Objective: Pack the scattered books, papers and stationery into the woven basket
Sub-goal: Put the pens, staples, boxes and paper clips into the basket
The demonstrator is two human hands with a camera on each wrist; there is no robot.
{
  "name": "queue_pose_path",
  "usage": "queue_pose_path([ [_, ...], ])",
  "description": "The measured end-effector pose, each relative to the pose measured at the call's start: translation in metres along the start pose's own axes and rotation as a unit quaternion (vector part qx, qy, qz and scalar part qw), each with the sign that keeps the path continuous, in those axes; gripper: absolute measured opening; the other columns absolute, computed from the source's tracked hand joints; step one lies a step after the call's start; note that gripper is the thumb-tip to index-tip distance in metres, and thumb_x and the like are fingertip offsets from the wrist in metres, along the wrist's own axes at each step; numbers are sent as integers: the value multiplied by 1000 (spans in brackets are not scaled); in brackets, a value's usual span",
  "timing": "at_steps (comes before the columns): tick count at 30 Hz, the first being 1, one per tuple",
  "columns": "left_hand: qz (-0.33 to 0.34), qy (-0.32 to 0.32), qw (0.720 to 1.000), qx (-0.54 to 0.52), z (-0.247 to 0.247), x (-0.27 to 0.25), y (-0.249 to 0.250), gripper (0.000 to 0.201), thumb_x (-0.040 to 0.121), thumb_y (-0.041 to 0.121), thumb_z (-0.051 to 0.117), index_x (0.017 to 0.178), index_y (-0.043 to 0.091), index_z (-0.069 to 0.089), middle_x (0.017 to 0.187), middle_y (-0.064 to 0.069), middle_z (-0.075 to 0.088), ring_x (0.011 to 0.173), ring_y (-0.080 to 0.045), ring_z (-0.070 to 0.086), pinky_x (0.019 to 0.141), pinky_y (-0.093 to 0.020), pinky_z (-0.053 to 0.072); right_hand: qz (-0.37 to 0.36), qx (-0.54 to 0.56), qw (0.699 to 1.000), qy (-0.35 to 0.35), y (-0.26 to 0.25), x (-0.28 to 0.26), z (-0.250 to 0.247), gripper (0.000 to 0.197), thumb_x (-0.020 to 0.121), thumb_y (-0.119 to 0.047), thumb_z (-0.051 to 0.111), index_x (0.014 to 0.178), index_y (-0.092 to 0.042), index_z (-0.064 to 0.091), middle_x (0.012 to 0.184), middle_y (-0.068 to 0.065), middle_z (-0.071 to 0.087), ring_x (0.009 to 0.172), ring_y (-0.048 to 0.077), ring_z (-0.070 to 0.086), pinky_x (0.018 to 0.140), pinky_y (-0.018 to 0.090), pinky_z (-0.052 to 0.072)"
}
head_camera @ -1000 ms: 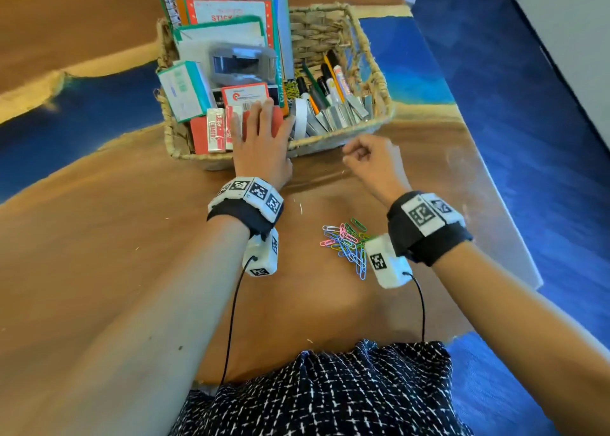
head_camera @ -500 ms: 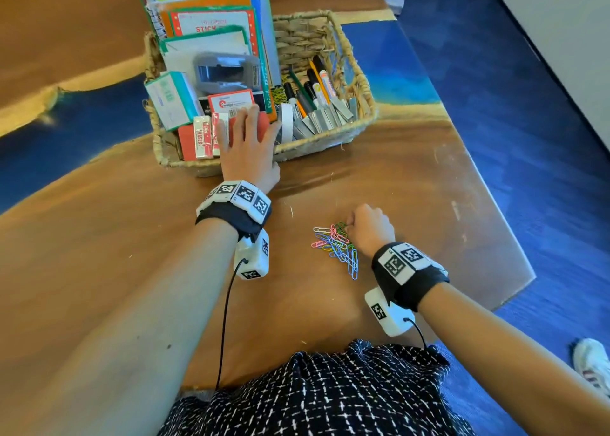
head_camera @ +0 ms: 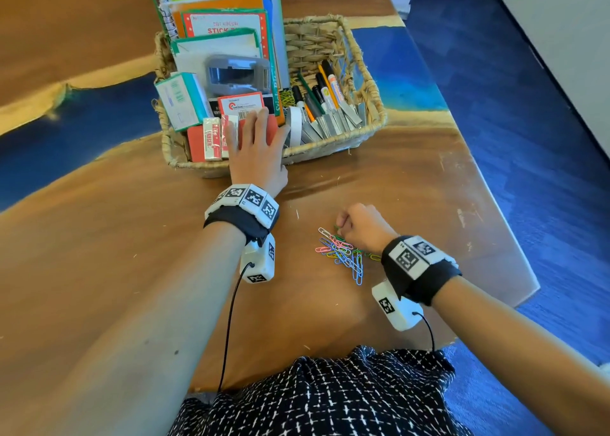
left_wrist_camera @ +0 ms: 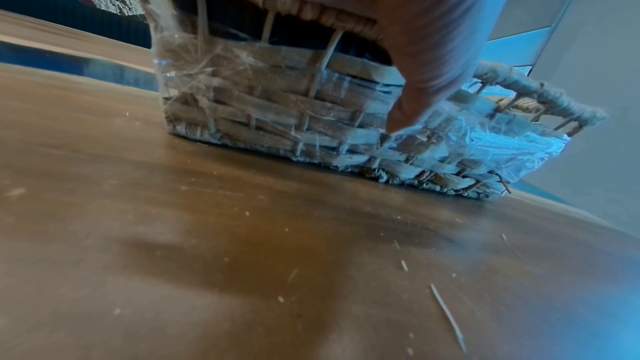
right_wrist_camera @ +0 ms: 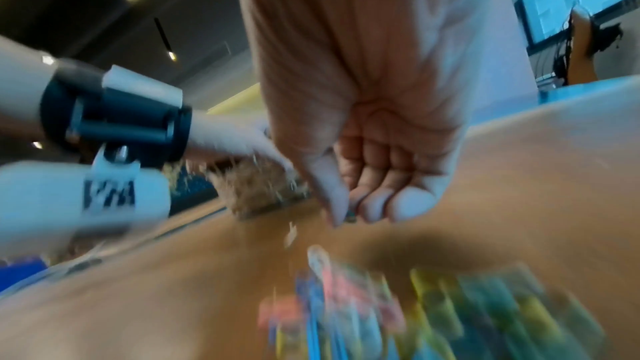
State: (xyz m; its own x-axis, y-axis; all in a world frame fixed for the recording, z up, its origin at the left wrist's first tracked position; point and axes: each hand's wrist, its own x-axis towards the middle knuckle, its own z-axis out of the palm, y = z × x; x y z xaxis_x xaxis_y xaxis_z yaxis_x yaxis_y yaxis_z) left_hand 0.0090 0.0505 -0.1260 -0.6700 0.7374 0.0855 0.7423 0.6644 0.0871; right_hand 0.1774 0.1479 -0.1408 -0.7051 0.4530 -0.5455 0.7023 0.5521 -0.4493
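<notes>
Two hands | left hand (head_camera: 257, 153) flat on basket (head_camera: 369, 131) | right hand (head_camera: 363, 227) fingers pinching paperclips (head_camera: 343, 254) | label "ERASER"

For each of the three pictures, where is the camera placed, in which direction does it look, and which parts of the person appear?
Head: above, looking down at the woven basket, paper clips, both forearms.
Left wrist: low over the table, facing the basket wall; left hand over its rim.
Right wrist: low and blurred; right hand curled above the clips.
Shared: head and left-wrist views both show the basket.
</notes>
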Motion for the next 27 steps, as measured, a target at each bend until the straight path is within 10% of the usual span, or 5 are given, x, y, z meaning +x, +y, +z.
queue_pose_path([
  [4,1,13,1000,-4,1,-1,0,62,84,24,63,140,25,36,155,-9,16,144,-30,10,114,-51,0,-100,60,992,48,-39,4,-52,22,86,2,48,81,-17,58,71,-12,54,60,-7,52,64,6,43],
  [15,5,51,999,18,7,-2,-1,64,74,23,74,132,24,47,149,-12,32,139,-33,26,113,-53,13,-125,63,970,201,-131,104,-135,32,86,-8,59,57,-15,48,68,4,59,61,10,57,77,31,57],
  [23,1,38,999,14,7,-1,0,60,81,22,66,135,25,42,152,-10,25,142,-31,18,114,-52,6,-173,82,963,189,-96,58,-106,13,87,-9,55,79,-4,64,70,0,59,53,-4,52,60,6,42],
  [27,4,47,999,12,2,-2,1,59,78,18,67,133,23,46,151,-11,27,141,-32,20,113,-54,8,-163,66,974,145,-65,24,-80,15,86,-6,54,85,3,65,74,3,59,62,6,51,64,15,45],
])
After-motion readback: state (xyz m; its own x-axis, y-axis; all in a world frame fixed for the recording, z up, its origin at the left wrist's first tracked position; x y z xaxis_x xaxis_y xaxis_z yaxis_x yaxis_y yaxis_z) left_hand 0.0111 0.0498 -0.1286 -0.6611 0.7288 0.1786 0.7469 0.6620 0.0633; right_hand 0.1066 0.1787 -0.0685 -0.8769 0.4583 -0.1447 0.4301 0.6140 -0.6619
